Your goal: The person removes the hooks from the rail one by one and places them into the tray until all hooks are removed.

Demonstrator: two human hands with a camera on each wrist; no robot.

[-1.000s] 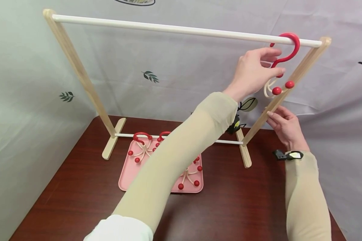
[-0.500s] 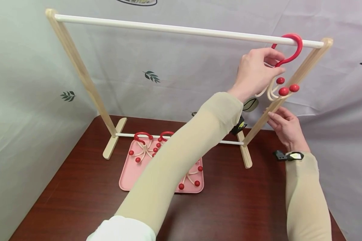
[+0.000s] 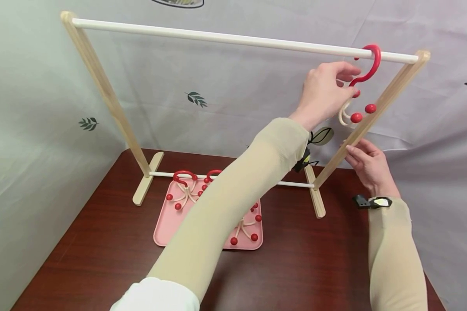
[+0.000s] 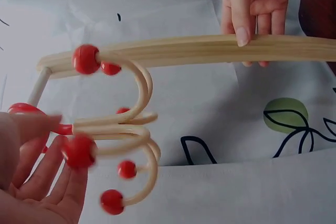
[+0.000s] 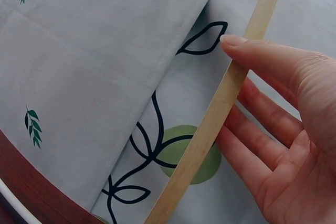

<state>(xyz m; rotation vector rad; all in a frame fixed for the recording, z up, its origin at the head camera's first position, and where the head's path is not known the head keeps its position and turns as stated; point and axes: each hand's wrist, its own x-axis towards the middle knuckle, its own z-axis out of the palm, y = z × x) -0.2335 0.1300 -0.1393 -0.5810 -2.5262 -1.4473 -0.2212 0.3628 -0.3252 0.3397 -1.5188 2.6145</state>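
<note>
My left hand (image 3: 327,88) pinches the neck of a claw-shaped hanger. The hanger's red hook (image 3: 376,65) loops over the white top rail (image 3: 218,39) near its right end. In the left wrist view, pale curved arms (image 4: 143,85) tipped with red balls fan out past the fingers of the left hand (image 4: 50,187). Low on the rack's right wooden upright (image 3: 391,93), my right hand (image 3: 370,166) holds the post between thumb and fingers. The right wrist view shows the thumb on one face of the upright (image 5: 210,124), the fingers behind it.
A pink tray (image 3: 164,231) on the dark wooden table (image 3: 295,259) bears several similar hangers (image 3: 187,192), partly hidden by my left sleeve. The rack's left post (image 3: 105,88) stands on a flat foot (image 3: 142,190). Patterned cloth (image 3: 233,95) hangs behind.
The hanger shifted slightly right along the rail, then back left, its ball-tipped arms swinging with it. My left hand followed; the right hand stayed on the upright.
</note>
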